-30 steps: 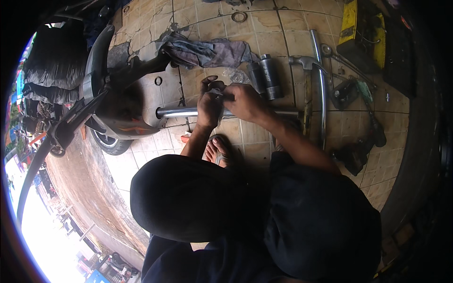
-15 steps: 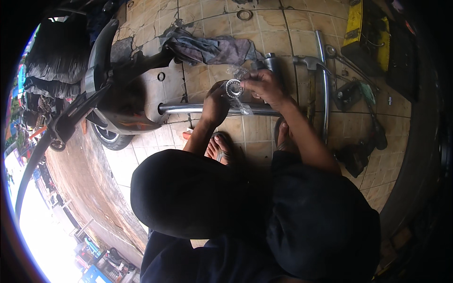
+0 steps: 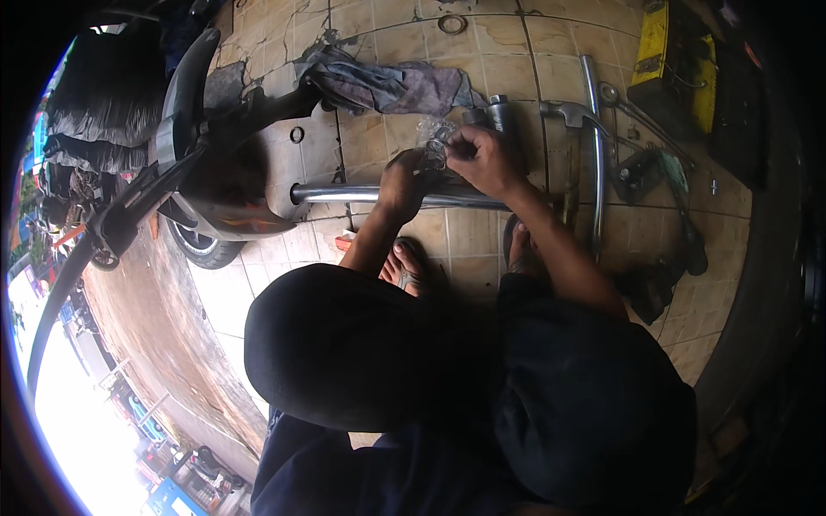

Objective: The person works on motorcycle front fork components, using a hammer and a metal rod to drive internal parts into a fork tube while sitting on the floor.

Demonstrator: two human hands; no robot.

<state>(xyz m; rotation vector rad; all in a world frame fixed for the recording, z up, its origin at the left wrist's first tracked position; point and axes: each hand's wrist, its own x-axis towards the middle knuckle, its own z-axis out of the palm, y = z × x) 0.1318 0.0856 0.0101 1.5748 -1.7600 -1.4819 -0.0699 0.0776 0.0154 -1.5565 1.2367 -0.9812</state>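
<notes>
A shiny ball bearing in crinkled clear plastic is between my two hands, above a chrome tube lying crosswise on the floor. My left hand grips the bearing's near left side with its fingers curled. From the right, my right hand is closed in a pinch at the plastic. Its fingers cover part of the bearing, and the fingertips are hard to make out. Just beyond my right hand stand dark metal cylinders.
A grey rag lies ahead on the tiles. To the right are a hammer, another chrome tube, a wrench and a yellow-and-black toolbox. Motorcycle parts with a fender stand at the left. Metal rings lie farther off.
The bearing has turned from facing up toward me and is now partly covered by my right fingers. Both hands have shifted slightly to the right, and my right hand has rolled over it.
</notes>
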